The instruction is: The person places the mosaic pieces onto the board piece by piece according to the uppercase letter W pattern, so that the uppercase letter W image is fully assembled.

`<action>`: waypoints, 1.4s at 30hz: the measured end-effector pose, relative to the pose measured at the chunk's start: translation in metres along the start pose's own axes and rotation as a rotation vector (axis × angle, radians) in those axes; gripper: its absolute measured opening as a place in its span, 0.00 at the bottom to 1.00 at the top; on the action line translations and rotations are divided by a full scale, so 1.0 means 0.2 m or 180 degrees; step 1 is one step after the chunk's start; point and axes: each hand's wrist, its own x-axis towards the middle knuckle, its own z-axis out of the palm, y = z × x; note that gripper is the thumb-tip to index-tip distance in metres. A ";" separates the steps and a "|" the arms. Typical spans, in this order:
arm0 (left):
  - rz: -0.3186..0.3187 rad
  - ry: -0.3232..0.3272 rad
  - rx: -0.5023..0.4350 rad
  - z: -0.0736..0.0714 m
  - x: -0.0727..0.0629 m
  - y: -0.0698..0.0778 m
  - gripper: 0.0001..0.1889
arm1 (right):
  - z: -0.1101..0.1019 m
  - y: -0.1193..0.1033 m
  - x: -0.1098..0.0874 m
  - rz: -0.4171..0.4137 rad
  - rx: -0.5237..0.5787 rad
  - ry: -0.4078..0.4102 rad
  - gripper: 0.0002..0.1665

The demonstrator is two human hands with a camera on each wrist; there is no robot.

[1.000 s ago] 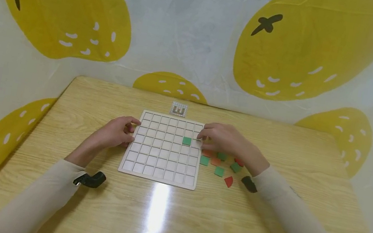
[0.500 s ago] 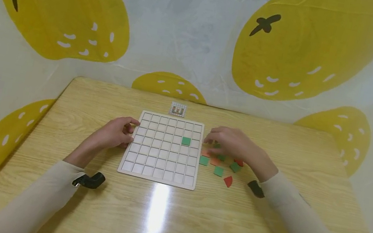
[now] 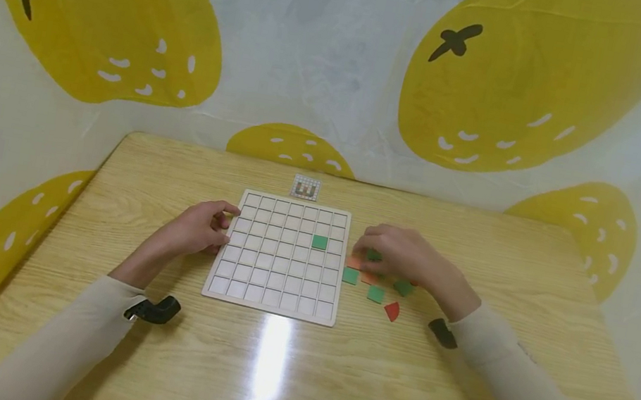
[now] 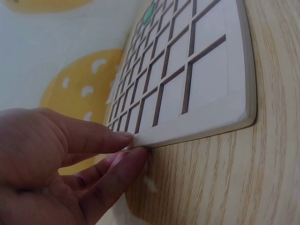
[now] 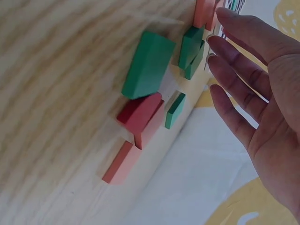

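Note:
A pale square board [image 3: 276, 279] with a grid of recessed cells lies on the table, with one green square tile [image 3: 319, 242] in a cell at its upper right. At the board's left edge rests my left hand [image 3: 193, 228]; thumb and finger touch the rim [image 4: 197, 129] in the left wrist view. My right hand [image 3: 398, 251] hovers over loose tiles right of the board, fingers loosely bent. Its thumb [image 5: 229, 16] is beside an orange tile [image 5: 204, 11]; no held tile shows. Green tiles [image 5: 149, 64] and a red rounded piece [image 5: 140, 114] lie near it.
A small card [image 3: 305, 187] with a gridded pattern lies behind the board. Nearer me on the right are a green square [image 3: 376, 295] and a red quarter-round piece [image 3: 392, 310]. A lemon-printed cloth [image 3: 321, 50] hangs behind the wooden table [image 3: 189, 363].
My right hand has moved from the board's right edge rightward and slightly nearer me, over the loose tiles. My left hand has stayed at the left edge.

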 end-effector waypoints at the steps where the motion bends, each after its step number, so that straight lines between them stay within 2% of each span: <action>1: -0.0002 0.0001 -0.0002 0.00 0.00 0.00 0.30 | 0.01 0.00 0.00 -0.0006 -0.0001 0.0000 0.10; 13: 0.0022 -0.0001 -0.0016 0.00 0.00 -0.01 0.29 | 0.03 -0.02 0.02 -0.0053 -0.0068 0.0046 0.10; 21: 0.0016 0.0008 0.0007 0.01 0.00 0.00 0.29 | 0.02 -0.03 0.02 0.0040 -0.0057 -0.0034 0.07; 30: -0.0032 -0.0011 -0.0007 0.00 -0.01 0.01 0.29 | 0.01 -0.03 0.03 0.0149 -0.0054 -0.0159 0.09; 42: -0.0054 -0.0015 -0.0025 0.00 -0.01 0.02 0.29 | 0.00 -0.03 0.03 0.0216 -0.0054 -0.0182 0.11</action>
